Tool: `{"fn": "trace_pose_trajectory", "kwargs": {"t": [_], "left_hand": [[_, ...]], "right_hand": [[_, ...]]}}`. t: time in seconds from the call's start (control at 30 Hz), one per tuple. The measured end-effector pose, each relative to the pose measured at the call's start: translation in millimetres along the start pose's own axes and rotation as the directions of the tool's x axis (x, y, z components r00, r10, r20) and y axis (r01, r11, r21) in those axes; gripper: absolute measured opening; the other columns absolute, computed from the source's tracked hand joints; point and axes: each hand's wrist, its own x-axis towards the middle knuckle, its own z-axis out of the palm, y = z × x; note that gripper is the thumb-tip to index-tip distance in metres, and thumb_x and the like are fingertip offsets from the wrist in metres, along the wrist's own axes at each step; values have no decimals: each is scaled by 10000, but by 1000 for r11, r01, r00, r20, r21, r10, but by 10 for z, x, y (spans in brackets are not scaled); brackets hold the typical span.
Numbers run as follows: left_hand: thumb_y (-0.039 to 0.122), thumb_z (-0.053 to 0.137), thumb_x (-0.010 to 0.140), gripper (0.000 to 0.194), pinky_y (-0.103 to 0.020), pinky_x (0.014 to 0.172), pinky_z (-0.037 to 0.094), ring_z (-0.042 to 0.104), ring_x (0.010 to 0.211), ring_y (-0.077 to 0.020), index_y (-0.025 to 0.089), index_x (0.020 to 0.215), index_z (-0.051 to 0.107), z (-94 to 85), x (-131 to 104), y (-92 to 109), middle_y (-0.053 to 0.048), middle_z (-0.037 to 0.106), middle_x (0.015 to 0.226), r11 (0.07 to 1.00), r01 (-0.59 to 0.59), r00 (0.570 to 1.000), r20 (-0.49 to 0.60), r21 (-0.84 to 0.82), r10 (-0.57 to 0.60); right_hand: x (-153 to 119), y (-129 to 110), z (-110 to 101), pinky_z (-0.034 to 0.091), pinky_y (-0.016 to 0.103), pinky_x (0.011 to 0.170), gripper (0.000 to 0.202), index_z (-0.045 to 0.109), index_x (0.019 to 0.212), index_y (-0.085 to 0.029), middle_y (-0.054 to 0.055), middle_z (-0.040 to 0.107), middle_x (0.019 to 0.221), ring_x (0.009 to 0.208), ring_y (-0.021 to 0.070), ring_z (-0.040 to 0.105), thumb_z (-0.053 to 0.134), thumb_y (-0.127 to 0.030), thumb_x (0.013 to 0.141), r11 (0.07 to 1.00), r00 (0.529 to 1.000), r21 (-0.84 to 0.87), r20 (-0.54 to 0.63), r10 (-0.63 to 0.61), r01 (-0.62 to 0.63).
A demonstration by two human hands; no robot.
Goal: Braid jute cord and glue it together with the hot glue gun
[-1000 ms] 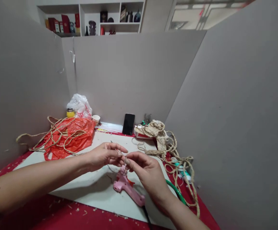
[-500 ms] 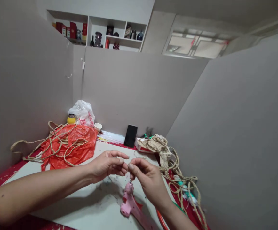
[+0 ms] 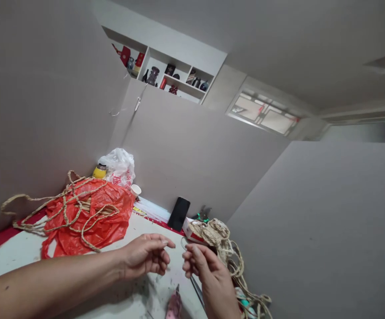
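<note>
My left hand (image 3: 147, 256) hovers over the white board (image 3: 112, 292), fingers loosely curved and apart, holding nothing. Opposite it, my right hand (image 3: 208, 274) is closed in a pinch; what lies between its fingertips is too small to make out. A thin pale loop (image 3: 183, 242) shows just beyond those fingertips, and I cannot tell whether it is held. Below the hands, a pink glue gun (image 3: 174, 306) points its nozzle up between them, its lower part out of view. Beside my right wrist is a dark, slim tool (image 3: 197, 290), partly hidden.
Braided straw cord lies on a red plastic bag (image 3: 112, 230) at left. Behind stand a yellow jar (image 3: 99, 171), a white plastic bag (image 3: 121, 166), a paper cup (image 3: 135, 190) and a phone (image 3: 179, 214). Coiled braid (image 3: 214, 232) and pliers (image 3: 203, 214) sit at right. Grey partitions enclose the table.
My hands have drawn apart, the left moving left and away from the right fingertips. The view has tilted and risen, so less of the glue gun shows.
</note>
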Motion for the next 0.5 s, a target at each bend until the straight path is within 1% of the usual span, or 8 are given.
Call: {"fn": "trace_pose_trajectory", "kwargs": {"t": [0.07,0.13,0.2,0.33,0.43,0.5], "left_hand": [[319,701,751,286,-239,541,457,585,473,-108,97,919,637,27,-37,-66,-33,648,600,999,32,999,29,-4,-31],[313,717,736,279,-244,543,467,579,460,-104,82,880,654,46,-75,-115,-29,642,587,998,60,997,47,-7,-59],[312,725,730,276,-242,555,475,590,472,-104,76,859,661,50,-104,-148,-33,646,597,997,75,996,53,-9,-75],[332,715,740,293,-238,546,478,585,449,-96,91,897,660,34,-125,-189,-31,655,604,997,72,996,44,-13,-72],[334,718,733,296,-242,540,474,593,450,-110,94,896,657,26,-123,-217,-39,661,599,997,59,997,48,-43,-57],[337,714,734,298,-238,542,463,592,453,-111,96,900,658,26,-118,-238,-38,659,590,997,48,998,42,-57,-45]], "right_hand": [[85,18,19,489,249,535,336,662,906,-169,32,674,714,585,150,590,703,-468,758,1000,1000,10,-8,17,-17],[97,37,60,485,241,539,287,672,819,-168,18,664,658,573,144,576,758,-421,712,1000,1000,-10,11,23,-23],[76,51,99,473,227,536,258,666,732,-168,8,651,615,555,133,556,775,-399,696,1000,999,-20,29,23,-22],[56,103,127,440,209,489,288,663,693,-165,-11,620,546,484,111,524,770,-433,693,1000,999,-4,44,20,-20],[57,161,117,428,215,470,343,656,636,-165,-10,597,474,442,116,518,765,-487,676,1000,999,9,35,8,-8],[49,191,101,429,225,470,370,660,638,-169,2,616,480,439,126,530,766,-524,654,1000,1000,10,26,-6,5]]}}
